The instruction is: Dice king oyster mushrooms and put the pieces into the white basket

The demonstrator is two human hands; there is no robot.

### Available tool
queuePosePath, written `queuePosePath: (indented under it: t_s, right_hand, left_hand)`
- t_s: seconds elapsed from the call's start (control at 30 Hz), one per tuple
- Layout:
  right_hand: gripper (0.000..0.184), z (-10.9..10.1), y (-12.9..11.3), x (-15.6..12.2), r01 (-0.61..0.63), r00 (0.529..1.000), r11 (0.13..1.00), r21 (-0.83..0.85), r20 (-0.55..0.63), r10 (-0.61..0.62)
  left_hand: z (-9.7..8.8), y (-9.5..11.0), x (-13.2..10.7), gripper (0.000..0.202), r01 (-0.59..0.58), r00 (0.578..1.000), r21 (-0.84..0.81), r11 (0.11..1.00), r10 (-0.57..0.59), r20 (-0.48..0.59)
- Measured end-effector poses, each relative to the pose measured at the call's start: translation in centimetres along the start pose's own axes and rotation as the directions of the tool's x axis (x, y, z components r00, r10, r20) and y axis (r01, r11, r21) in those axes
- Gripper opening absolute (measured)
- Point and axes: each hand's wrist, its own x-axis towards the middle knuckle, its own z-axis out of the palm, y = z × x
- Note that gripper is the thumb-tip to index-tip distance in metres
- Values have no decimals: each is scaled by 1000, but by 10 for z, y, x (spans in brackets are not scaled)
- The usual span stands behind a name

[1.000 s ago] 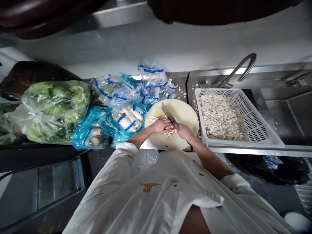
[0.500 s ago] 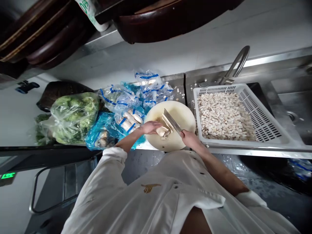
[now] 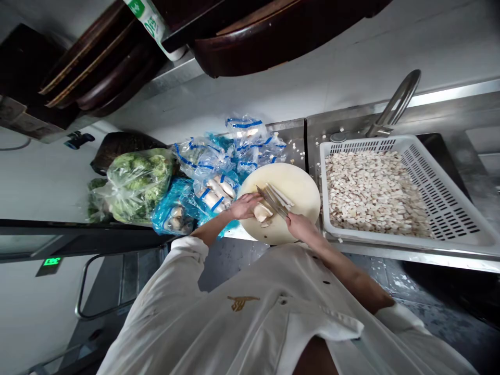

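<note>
Slicing looks safest with the left hand [image 3: 244,205], pressing down on pale mushroom pieces [image 3: 261,212], curled back from the steel cleaver [image 3: 273,200] clenched in the right hand [image 3: 300,226] just beside its knuckles.

head view | worn on the person's head | faces forward and down past the white jacket [image 3: 219,323] | near, mid-frame: left hand [image 3: 244,205], right hand [image 3: 300,226], cutting board [image 3: 302,185] | only view
</note>
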Motion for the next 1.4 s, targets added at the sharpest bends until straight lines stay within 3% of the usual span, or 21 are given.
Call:
queuePosePath:
  t_s: [0.1,0.23,0.4,0.53,0.63,0.77,0.87,1.0,1.4]
  right_hand:
    - [40,2,0,0,-38,999,999,-35,-29,37]
    - [41,2,-8,-2,-28,1000,994,-101,-14,26]
    - [43,-14,-17,-5,-50,999,985,-167,1,51]
    - [47,-24,-29,1,-29,1000,977,-213,-17,26]
    - [45,-23,-48,17,-32,999,973,-227,29,40]
    - [45,-25,-67,30,-53,995,968,-246,66,71]
    - [51,-28,-70,27,-27,999,965,-262,32,37]
    - [49,-23,-78,25,-85,993,962,-258,61,104]
    - [51,-16,-92,35,-103,991,965,-243,59,121]
  left_hand:
    - [20,11,-17,69,105,977,-39,994,-111,-180]
    - [42,21,-12,55,140,938,-115,983,-169,-304]
    - [38,22,-5,59,46,952,-139,989,-86,-295]
    - [42,28,-6,52,68,944,-172,983,-119,-309]
    - [52,33,-3,53,100,929,-199,975,-163,-332]
    - [56,35,-3,53,63,919,-210,976,-139,-370]
    - [56,38,-4,50,53,909,-220,974,-139,-392]
    - [59,39,-3,49,66,882,-243,968,-170,-439]
    - [67,29,-9,45,8,864,-244,970,-130,-486]
